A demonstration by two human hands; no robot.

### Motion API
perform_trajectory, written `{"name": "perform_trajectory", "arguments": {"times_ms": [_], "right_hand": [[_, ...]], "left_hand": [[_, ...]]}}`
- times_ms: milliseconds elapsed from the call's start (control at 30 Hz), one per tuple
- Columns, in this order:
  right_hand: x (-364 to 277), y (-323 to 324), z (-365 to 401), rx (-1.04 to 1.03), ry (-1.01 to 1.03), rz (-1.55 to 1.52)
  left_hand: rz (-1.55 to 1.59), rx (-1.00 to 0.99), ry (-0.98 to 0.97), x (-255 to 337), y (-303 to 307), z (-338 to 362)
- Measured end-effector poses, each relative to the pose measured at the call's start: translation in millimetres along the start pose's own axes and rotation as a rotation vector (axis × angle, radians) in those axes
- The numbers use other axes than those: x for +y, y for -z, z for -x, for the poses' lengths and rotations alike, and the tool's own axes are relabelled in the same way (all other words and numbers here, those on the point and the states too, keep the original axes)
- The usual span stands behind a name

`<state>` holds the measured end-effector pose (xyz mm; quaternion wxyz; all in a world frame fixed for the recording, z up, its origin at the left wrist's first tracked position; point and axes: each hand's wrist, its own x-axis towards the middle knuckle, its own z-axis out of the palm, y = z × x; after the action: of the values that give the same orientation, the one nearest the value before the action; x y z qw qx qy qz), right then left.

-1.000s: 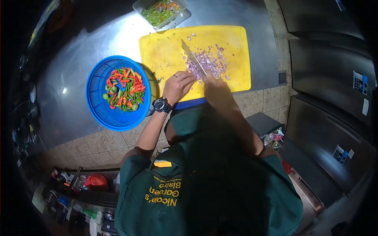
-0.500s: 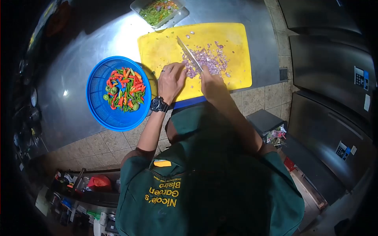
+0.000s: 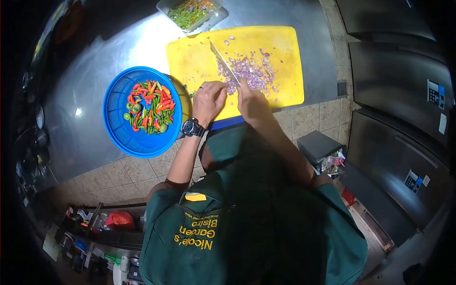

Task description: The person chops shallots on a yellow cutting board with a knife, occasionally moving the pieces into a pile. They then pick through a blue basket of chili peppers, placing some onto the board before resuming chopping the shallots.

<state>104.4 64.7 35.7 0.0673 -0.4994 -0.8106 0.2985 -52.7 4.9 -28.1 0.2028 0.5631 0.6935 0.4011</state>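
My right hand point(image 3: 252, 100) grips a kitchen knife point(image 3: 224, 61) by its handle, the blade slanting toward the far left over the cutting board. Under and beside the blade lies chopped purple shallot point(image 3: 254, 71), spread on the yellow cutting board point(image 3: 190, 54). My left hand point(image 3: 207, 99), wearing a ring and a black watch, rests at the board's near left with its fingers curled, close to the blade and the edge of the shallot pile. Whatever those fingers may hold is hidden.
Left of the board stands a blue basket point(image 3: 116, 135) with red and green chillies point(image 3: 152, 107) and several small green citrus fruits. A clear container point(image 3: 207, 21) of chopped greens sits behind the board. These stand on a metal table point(image 3: 80, 133); dark steel cabinets point(image 3: 399, 76) rise at right.
The knife and my right hand have shifted slightly left. My left hand's fingers have drawn in and curled more, a little nearer to me.
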Motion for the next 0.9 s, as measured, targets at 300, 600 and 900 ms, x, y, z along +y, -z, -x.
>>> {"name": "perform_trajectory", "arguments": {"times_ms": [300,600,900], "right_hand": [[-1,3,2,-0.050,-0.005,0.025],[16,16,-6,-0.002,0.147,0.061],[26,51,-3,-0.003,0.033,0.185]], "left_hand": [[-0.123,0.005,0.084,2,-2,-11],[-0.015,0.008,0.037,7,-4,-2],[-0.019,0.007,-0.011,34,-24,1]]}}
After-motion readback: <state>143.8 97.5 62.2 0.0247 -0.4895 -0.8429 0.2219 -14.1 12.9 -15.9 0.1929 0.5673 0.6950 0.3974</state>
